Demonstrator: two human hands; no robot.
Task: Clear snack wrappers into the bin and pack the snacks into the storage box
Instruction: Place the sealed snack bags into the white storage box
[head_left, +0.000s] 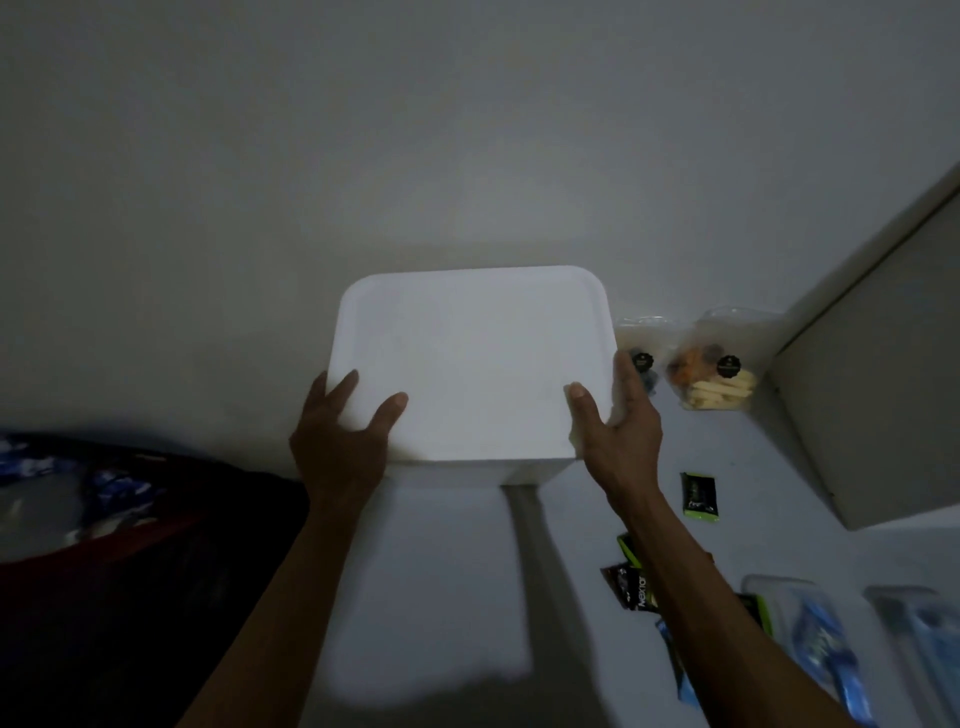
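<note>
Box (475, 364): lid sitting closed.
Hands: left hand (340, 434) and right hand (621, 415) gripping its sides, fingers spread.
Next: likely lifting lid off.

Right of the storage box (475, 364), the right hand (621, 421) hides part of a snack pack (640, 343); blue packets (826, 654) run off-frame.
</note>
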